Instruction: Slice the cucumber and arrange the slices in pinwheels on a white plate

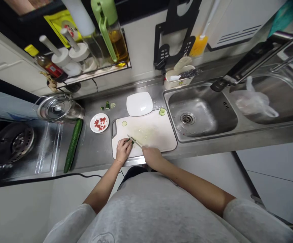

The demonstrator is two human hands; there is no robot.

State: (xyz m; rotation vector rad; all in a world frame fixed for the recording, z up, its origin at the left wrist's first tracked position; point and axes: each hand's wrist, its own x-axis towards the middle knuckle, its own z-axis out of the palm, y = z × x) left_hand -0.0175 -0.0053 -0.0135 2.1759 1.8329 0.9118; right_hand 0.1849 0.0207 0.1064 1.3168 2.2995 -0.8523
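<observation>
Lying on the tabletop (93, 153) well left of the fingers is a whole cucumber (72, 145). Left hand (123, 151): fingers curled together, pinning a cucumber piece (132, 142) to the cutting board (158, 135). Just right of them, the knife (135, 141) meets that piece; right hand (151, 156) fingers wrapped tight round its handle.

cutting board (148, 133) 1 | knife (135, 140) 1 | held cucumber piece (132, 142) 1 | whole cucumber (72, 145) 1 | white plate (139, 103) 1 | small dish (99, 122) 1 | lidded pot (57, 108) 1 | sink basin (207, 108) 2 | plastic bag (255, 101) 1 | stove burner (12, 141) 1 | surface (95, 150) 1
</observation>
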